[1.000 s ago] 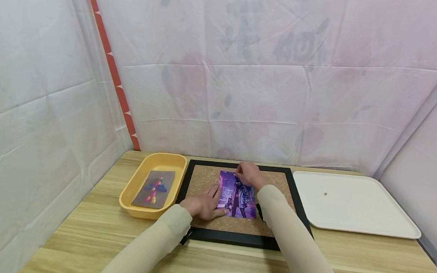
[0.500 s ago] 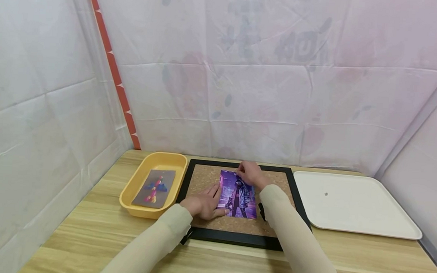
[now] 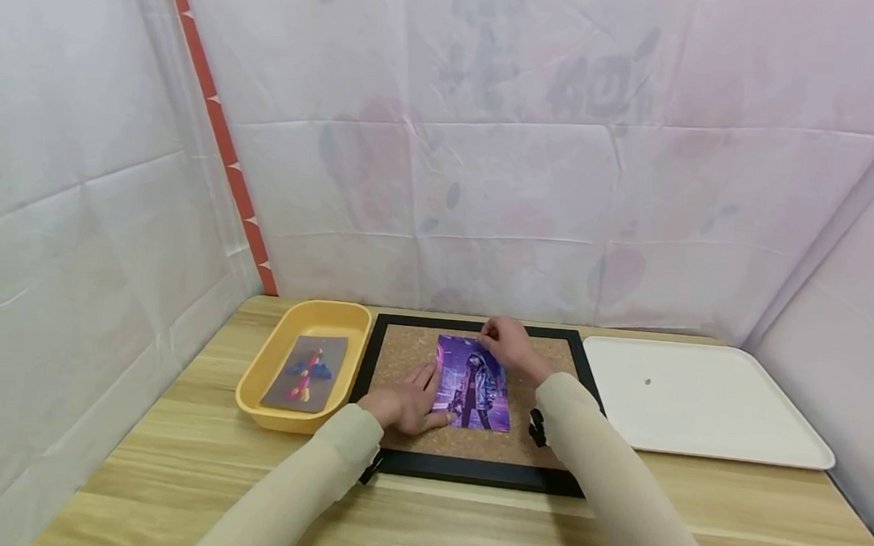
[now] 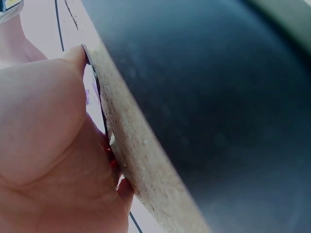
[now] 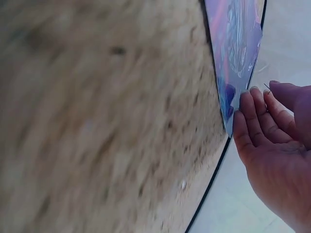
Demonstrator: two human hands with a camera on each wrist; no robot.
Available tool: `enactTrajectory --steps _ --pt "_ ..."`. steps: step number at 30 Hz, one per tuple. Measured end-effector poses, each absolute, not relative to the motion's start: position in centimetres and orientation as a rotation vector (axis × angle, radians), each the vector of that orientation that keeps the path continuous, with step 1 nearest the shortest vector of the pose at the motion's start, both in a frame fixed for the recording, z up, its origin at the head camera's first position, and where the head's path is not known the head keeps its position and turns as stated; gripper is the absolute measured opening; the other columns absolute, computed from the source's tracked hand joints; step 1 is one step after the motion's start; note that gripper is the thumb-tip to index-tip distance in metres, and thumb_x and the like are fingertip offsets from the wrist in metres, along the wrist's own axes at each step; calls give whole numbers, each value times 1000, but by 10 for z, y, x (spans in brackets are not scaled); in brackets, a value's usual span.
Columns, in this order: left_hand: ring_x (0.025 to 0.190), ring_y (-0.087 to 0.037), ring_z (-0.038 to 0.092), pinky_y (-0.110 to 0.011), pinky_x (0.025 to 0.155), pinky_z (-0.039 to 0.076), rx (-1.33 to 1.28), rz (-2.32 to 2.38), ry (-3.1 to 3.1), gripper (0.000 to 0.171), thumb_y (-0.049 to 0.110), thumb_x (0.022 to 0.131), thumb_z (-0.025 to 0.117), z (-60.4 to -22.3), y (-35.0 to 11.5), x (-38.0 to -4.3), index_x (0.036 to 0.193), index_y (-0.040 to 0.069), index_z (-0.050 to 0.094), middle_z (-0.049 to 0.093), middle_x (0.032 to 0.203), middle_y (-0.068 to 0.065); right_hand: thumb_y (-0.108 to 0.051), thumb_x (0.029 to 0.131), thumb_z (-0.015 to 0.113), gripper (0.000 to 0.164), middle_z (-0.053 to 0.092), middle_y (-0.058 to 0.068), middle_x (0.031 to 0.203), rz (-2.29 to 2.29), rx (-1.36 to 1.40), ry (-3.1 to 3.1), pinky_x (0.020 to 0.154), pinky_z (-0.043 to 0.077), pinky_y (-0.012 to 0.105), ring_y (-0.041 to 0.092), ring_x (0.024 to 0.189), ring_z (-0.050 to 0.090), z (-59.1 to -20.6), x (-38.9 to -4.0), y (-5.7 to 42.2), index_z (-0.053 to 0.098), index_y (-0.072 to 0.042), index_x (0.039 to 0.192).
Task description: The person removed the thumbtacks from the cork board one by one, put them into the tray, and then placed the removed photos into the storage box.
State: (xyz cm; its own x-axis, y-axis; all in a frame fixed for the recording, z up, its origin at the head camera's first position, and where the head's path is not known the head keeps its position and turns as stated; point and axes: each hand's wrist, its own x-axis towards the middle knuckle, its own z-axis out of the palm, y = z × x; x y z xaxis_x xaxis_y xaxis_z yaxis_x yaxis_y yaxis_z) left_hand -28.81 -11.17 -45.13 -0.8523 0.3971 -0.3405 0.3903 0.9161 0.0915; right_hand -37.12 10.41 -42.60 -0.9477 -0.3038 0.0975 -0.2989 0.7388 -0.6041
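A purple picture card (image 3: 475,384) showing a hooded figure lies on a cork board (image 3: 417,347) with a black frame. My left hand (image 3: 412,401) rests on its left edge, fingers spread out and thumb along the lower left corner. In the left wrist view, its palm and fingertips lie against the cork side. At the card's upper right corner is my right hand (image 3: 509,344). Its thumb and forefinger pinch a thin pin (image 5: 267,87), of which only the sharp point shows. The other fingers of that hand lie right by the card's corner.
A yellow tray (image 3: 250,387) on the left contains another card (image 3: 308,374) with a colourful design. To the right lies a white tray (image 3: 707,406) with one small dark speck on it. Pale cloth walls (image 3: 442,181) enclose the wooden table (image 3: 163,448).
My right hand has shifted right along the card's top edge to its upper right corner, uncovering more of the figure. My left hand keeps its place on the left edge.
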Motion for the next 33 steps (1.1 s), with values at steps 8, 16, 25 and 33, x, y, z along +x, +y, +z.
enactTrajectory --steps 8,16,25,33 --pt "159 -24 0 -40 127 12 547 50 2714 93 68 101 40 -456 -113 -292 166 12 2 -3 173 -5 -13 104 60 14 67 9 94 -967 -622 2972 75 54 39 21 83 60 -417 -361 122 68 -1 103" --pt "159 -27 2 -42 127 13 558 71 2717 93 66 101 41 -449 -111 -285 166 10 5 -2 173 -7 -9 103 61 10 67 9 91 -942 -683 2999 69 53 36 19 79 60 -410 -347 139 67 -2 101" --pt "159 -29 4 -44 127 15 571 91 2717 92 66 102 39 -448 -111 -283 165 8 6 0 173 -9 -10 102 63 9 67 7 89 -869 -737 3042 70 54 39 17 76 60 -405 -334 150 68 -3 100" --pt "159 -28 2 -43 127 14 560 68 2709 94 66 102 41 -447 -111 -283 166 10 2 -3 173 -8 -6 101 63 7 67 7 89 -847 -809 3060 72 56 40 17 78 61 -404 -329 163 69 -1 99"
